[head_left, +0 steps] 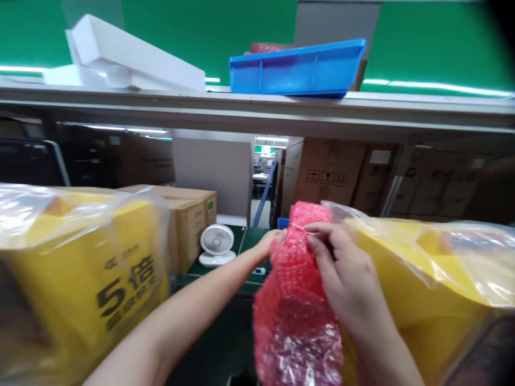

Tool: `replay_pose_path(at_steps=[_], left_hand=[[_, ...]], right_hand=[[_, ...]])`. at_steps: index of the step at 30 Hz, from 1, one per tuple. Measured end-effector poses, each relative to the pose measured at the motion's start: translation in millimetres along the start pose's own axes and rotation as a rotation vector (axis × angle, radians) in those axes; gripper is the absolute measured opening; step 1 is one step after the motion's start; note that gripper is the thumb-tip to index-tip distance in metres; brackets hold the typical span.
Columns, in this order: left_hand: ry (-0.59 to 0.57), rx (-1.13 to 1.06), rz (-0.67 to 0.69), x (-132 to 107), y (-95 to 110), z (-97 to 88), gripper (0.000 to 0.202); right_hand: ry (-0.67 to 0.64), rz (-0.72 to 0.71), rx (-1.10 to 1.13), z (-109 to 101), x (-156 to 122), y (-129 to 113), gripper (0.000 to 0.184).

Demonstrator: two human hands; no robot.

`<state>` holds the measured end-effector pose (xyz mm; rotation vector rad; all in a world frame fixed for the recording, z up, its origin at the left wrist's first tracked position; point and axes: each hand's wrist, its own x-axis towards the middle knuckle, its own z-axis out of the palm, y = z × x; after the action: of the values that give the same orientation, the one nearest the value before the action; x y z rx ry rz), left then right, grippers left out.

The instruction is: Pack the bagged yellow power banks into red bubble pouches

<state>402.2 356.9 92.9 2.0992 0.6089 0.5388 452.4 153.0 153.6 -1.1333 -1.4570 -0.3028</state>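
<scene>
Red bubble wrap (295,284) hangs in front of me between both hands, its upper end bunched and its lower part loose and shiny. My left hand (276,239) reaches in from the left and grips its far left side, with most fingers hidden behind the plastic. On the right side, my right hand (341,262) has thumb and fingers closed on the wrap near its top. Whether something is inside the wrap I cannot tell. Beyond my left forearm, a small white fan (217,244) stands on the green bench top (251,244).
Yellow plastic-covered packages stand close by on the left (132,257) and right (402,273). A cardboard box (191,230) sits beside the fan. Overhead, a shelf (161,110) carries a blue bin (298,69) and white foam (137,56). More cartons (328,171) stand behind.
</scene>
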Motion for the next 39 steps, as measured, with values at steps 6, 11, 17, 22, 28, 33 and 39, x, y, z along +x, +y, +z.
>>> replay_pose_path(at_steps=[6,11,17,22,28,33,39], left_hand=[[0.077,-0.383,-0.338,-201.6,32.3,-69.1,0.059],[0.325,0.231,-0.596,-367.6,9.3,-99.1,0.046],[0.604,0.767,-0.883,-477.1,-58.4,-104.0,0.073],[0.576,0.093,-0.969,-496.3,-74.7,-112.0,0.075],[0.535,-0.422,-0.909,-497.0,-74.8,-104.4,0.065],[0.482,-0.717,-0.719,-494.0,-45.6,-93.3,0.07],[-0.094,-0.526,-0.572,-458.6,32.2,-84.3,0.067]], right_hand=[[-0.152,-0.391,0.125,25.6,-43.5,-15.6,0.023],[-0.425,-0.484,0.269,93.9,-120.9,-40.6,0.026],[-0.779,0.045,0.422,146.5,-176.0,-92.7,0.02],[-0.783,1.317,1.094,202.0,-193.6,-176.4,0.028],[-0.717,1.605,1.124,270.5,-210.0,-230.6,0.01],[-0.551,1.521,1.317,246.2,-212.1,-231.7,0.048],[-0.591,1.256,1.48,123.6,-196.8,-170.2,0.07]])
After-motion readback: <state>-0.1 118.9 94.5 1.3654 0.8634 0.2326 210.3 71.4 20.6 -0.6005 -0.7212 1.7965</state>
